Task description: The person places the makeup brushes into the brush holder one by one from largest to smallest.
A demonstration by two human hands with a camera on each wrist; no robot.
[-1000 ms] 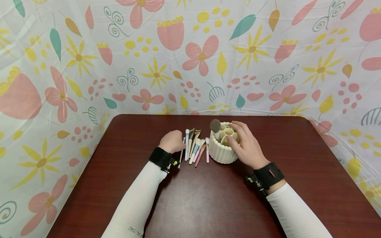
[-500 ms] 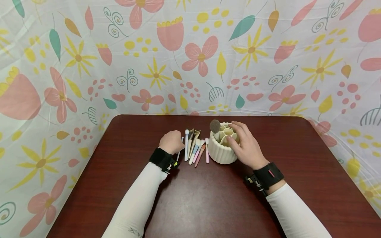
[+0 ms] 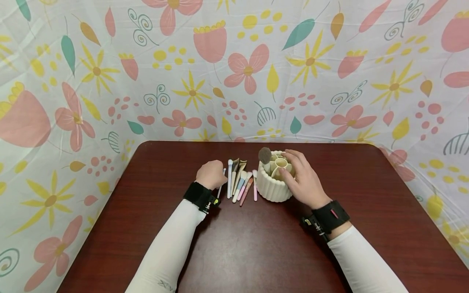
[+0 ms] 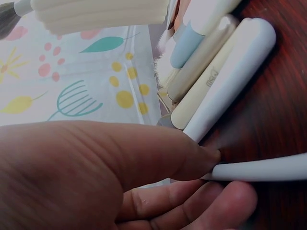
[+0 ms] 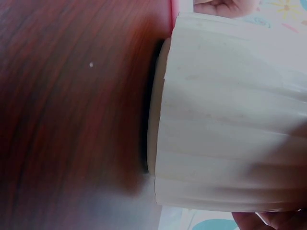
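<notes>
Two bare hands are in my head view, the left hand beside a row of loose brushes, the right hand at a ribbed cream cup. My left wrist view shows a slim white brush pinched between thumb and fingers, with hardly any gap between them; the handle points away from the fingertips, toward the right edge. From above, that brush lies just left of the row. The right hand is spread only as wide as its hold on the cup, thumb and fingers curved about the rim from the right side. The cup stands upright on the dark red table, and a brush with a full grey-brown head stands in it on the left. A pink brush lies between the row and the cup.

Much of the white brush is covered by the left hand, and its handle is cut off at the edge of my left wrist view, so I can't tell which tip it has or whether it touches the table. The row overlaps too much for me to count. My right wrist view is mostly cup wall, with just a few fingers cut off at the lower edge. The right thumb and fingers cover part of the cup's opening, and the foot of the grey-brown brush is hidden inside.
</notes>
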